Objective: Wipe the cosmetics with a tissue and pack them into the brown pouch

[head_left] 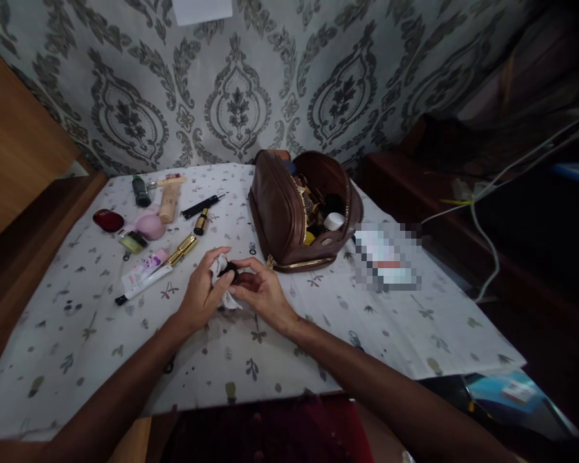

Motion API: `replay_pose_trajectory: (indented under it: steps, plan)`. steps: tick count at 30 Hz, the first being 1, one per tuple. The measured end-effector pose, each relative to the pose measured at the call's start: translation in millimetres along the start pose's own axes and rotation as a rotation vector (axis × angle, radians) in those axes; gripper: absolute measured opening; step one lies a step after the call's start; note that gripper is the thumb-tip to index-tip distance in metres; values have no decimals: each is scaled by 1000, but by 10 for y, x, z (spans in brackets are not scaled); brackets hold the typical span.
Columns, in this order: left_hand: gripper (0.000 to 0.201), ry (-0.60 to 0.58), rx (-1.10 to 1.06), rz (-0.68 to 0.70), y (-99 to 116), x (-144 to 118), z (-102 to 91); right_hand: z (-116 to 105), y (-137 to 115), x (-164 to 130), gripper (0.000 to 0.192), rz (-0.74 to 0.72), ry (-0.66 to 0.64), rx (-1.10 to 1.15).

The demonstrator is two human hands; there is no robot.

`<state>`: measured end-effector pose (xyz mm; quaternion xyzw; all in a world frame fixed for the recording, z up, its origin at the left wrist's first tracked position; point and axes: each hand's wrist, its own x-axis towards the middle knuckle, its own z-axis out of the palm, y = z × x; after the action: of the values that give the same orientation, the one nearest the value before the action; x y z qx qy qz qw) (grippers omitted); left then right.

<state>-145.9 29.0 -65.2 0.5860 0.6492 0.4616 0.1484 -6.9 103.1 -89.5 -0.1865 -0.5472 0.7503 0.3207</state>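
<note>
Above the middle of the table, my left hand (206,288) is closed around a crumpled white tissue or cloth (233,302). A small dark round item (229,271), its kind partly hidden by fingers, sits between both hands against the white material. My right hand (264,292) grips the dark item from the other side with thumb and fingers. Just left of my hands lie a gold tube (182,249) and a white tube with a black cap (145,285). Beyond my right hand stands an unzipped brown cosmetics bag (280,215) with several items inside.
At the left lie a beige tube (169,200), a dark green bottle (140,191), a pink rounded item (150,225), a dark red oval item (108,220) and a small black-and-gold bottle (201,222). A blurred flat object (388,257) lies right of the bag. White cables (495,251) hang at the far right.
</note>
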Motion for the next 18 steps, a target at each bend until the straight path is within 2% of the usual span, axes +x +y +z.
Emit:
replay_pose_trajectory:
  steps: [4,12,15,18]
  plan:
    - [38,60,-13,0,25,12,-44,28,-37,-20,54,111,-79,88]
    - [45,214,-39,-83,-5,56,-56,22,-30,-21,64,139,-196,124]
    - [45,249,-33,-94,-4,66,-40,10,-9,-15,62,98,-193,106]
    - [46,220,-72,-84,1,44,-10,1,2,4,59,70,-130,71]
